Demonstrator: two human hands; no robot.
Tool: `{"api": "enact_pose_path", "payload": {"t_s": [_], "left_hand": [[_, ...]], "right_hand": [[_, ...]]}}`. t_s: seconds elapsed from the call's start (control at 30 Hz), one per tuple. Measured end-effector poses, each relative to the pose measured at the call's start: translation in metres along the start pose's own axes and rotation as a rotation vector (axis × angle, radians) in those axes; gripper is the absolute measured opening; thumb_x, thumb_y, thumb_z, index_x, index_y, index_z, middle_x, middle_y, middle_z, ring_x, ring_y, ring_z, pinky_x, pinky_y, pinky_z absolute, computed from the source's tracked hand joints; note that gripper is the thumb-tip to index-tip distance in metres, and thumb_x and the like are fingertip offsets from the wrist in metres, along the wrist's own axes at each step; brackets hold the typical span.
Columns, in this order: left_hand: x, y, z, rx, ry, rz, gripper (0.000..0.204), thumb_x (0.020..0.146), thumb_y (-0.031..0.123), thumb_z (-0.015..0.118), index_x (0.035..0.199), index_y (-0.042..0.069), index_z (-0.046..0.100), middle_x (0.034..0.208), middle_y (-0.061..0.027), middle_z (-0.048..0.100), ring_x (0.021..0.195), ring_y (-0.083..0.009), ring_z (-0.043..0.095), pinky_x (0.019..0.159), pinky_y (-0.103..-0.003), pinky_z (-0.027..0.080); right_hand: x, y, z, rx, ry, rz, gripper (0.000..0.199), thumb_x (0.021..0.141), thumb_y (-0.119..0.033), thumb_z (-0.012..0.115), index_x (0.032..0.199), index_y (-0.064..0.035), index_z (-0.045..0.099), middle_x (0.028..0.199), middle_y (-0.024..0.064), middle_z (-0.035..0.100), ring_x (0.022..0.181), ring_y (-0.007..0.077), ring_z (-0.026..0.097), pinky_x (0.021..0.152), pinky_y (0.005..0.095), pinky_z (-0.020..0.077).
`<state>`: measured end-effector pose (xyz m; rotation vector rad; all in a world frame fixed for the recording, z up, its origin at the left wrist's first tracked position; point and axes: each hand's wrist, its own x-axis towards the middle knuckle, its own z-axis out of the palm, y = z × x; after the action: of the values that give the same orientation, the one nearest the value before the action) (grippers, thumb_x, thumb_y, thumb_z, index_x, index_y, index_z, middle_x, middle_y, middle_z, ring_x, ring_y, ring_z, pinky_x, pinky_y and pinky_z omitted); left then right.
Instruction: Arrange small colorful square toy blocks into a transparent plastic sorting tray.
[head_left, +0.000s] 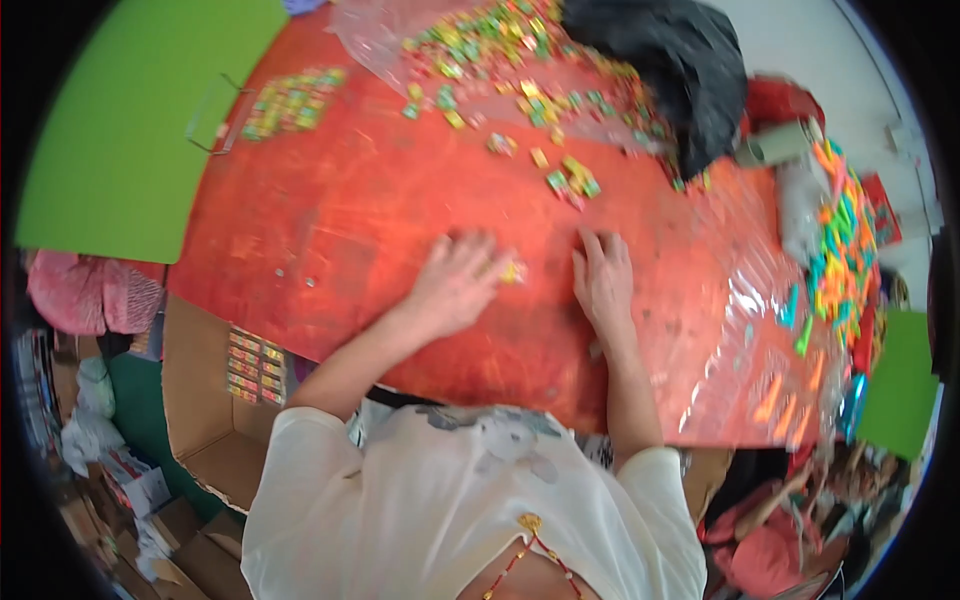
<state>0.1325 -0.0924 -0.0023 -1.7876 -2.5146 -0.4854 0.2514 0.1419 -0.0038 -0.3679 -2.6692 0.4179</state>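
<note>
My left hand is low over the red table, its fingers stretched out and slightly blurred. Beside its fingertips lies a small yellow-and-red wrapped packet; whether they touch it I cannot tell. To the right, my right hand hovers over or rests on the table with fingers apart and nothing visible in them. Farther off is a small cluster of yellow, green and red packets. Behind it spreads a large loose heap of such packets.
A flat block of packets lies at the far left, near a pair of glasses. A black plastic bag covers part of the heap. Bright plastic pieces pile up at right. A cardboard box stands below the left edge.
</note>
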Motion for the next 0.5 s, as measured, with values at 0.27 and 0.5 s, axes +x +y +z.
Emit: {"api": "enact_pose_path", "payload": {"t_s": [0.27, 0.5], "left_hand": [[0.01, -0.033, 0.002, -0.037, 0.125, -0.028, 0.054, 0.087, 0.014, 0.059, 0.14, 0.004, 0.052, 0.1, -0.012, 0.054, 0.095, -0.0304, 0.053, 0.079, -0.043, 0.044], [0.021, -0.143, -0.045, 0.136, 0.391, -0.383, 0.039, 0.087, 0.014, 0.063, 0.125, 0.006, 0.059, 0.097, -0.0148, 0.054, 0.094, -0.0332, 0.055, 0.077, -0.047, 0.048]], "right_hand": [[-0.018, 0.008, 0.004, 0.012, 0.058, 0.016, 0.031, 0.086, -0.005, 0.065, 0.117, -0.004, 0.064, 0.108, 0.0173, 0.058, 0.099, 0.0367, 0.057, 0.088, 0.045, 0.0495], [-0.013, 0.007, 0.006, -0.01, 0.054, 0.059, 0.032, 0.086, -0.007, 0.067, 0.117, -0.0049, 0.066, 0.112, 0.0148, 0.058, 0.1, 0.0344, 0.056, 0.087, 0.044, 0.0477]]}}
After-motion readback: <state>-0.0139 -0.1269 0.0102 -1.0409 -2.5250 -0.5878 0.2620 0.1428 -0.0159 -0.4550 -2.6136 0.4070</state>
